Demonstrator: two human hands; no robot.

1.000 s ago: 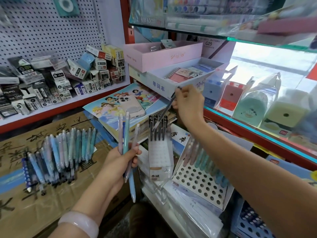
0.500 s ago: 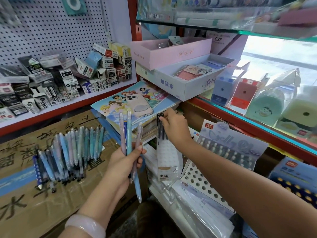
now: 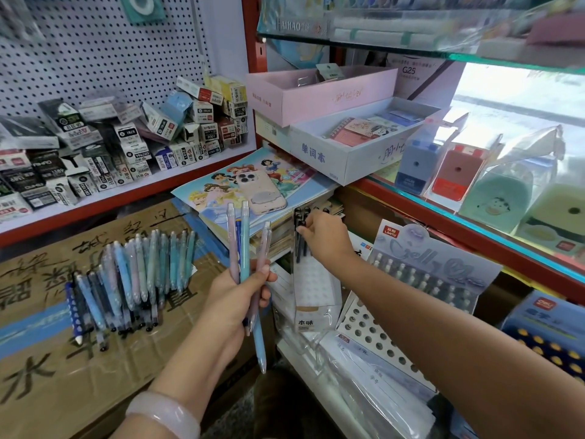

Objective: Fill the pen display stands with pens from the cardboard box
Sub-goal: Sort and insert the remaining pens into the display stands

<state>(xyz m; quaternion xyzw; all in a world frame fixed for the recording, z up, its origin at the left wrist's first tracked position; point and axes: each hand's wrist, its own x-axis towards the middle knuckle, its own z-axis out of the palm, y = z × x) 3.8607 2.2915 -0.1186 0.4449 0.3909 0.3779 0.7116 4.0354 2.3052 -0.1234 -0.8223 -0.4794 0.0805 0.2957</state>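
Left hand [image 3: 235, 299] grips three pastel pens [image 3: 245, 248] mid-barrel; right hand [image 3: 326, 237] pinches black pens [image 3: 300, 231] in stand [image 3: 313, 289]. Pens likely light, stiff, slick; best held mid-barrel.

white pegboard wall [image 3: 95, 52] at left, red-edged shelf [image 3: 133, 188] crowded with small boxes, red upright post [image 3: 253, 42], glass shelves [image 3: 443, 52] at right, bright daylight through a window [image 3: 522, 90] behind

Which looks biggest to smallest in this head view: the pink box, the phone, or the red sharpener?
1. pink box
2. phone
3. red sharpener, though close to the phone, which lies nearer the camera, so unsure.
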